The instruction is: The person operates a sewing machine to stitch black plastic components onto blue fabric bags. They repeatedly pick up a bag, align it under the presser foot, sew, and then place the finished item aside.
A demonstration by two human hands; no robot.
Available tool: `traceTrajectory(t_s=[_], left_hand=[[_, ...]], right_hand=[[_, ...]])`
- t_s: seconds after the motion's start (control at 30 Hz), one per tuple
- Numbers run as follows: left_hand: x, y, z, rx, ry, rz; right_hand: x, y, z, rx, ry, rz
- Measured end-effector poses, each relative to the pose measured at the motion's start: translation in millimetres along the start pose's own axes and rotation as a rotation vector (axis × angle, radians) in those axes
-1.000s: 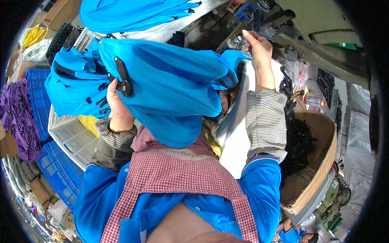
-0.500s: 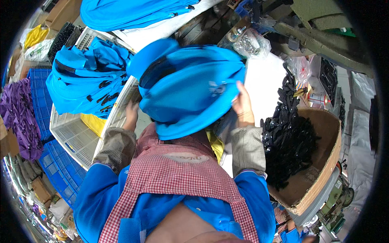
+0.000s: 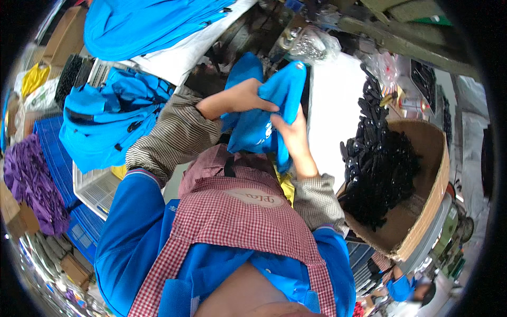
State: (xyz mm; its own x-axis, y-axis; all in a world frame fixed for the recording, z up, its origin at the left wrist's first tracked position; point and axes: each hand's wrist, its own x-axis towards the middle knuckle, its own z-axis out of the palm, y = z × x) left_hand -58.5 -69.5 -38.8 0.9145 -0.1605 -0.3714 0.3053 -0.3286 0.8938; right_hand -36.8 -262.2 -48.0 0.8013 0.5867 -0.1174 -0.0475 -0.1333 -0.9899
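Note:
A soft blue cloth piece [image 3: 269, 124] with a white print is held up in front of my chest, folded, with its tip pointing away from me. A small shiny round spot sits at that tip. My left hand [image 3: 240, 100] reaches across from the left and pinches the cloth's upper part. My right hand [image 3: 294, 138] grips its right side, thumb on the near face. The fingers behind the cloth are hidden. A pile of similar blue cloth pieces with black fittings [image 3: 100, 121] lies to the left, in a white plastic basket [image 3: 95, 187].
More blue cloth [image 3: 153, 26] is stacked at the far left. At right, a cardboard box [image 3: 433, 174] holds black strap-like parts [image 3: 380, 179], beside a white work surface [image 3: 332, 116]. A clear bag of small metal parts [image 3: 317, 46] lies beyond. Purple strips [image 3: 34, 182] hang at left.
My left hand has risen from beside the basket onto the cloth piece. The cloth, spread wide before, is now folded narrower, and my right hand has shifted left with it.

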Motion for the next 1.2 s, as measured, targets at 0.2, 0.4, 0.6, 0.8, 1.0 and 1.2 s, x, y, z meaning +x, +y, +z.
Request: traceTrajectory(t_s=[0.2,0.4,0.6,0.8,1.0,1.2], left_hand=[[21,-4,-1,-0.296,-0.134,0.181],[32,24,-19,-0.271,-0.097,0.215],[44,43,-58,-0.554,-0.218,0.062],[82,56,-98,-0.531,-0.109,0.152],[86,55,-102,-0.415,-0.069,0.174],[90,41,-102,-0.596,-0.113,-0.056]], right_hand=[[30,-15,-20,0.436,0.22,0.141],[61,-41,-32,0.246,0.064,0.225],[97,-57,-33,0.275,0.054,0.114],[157,-71,-34,0.266,0.163,0.013],[166,-70,-31,0.255,0.219,0.003],[179,-34,-41,0.406,0.134,0.243]])
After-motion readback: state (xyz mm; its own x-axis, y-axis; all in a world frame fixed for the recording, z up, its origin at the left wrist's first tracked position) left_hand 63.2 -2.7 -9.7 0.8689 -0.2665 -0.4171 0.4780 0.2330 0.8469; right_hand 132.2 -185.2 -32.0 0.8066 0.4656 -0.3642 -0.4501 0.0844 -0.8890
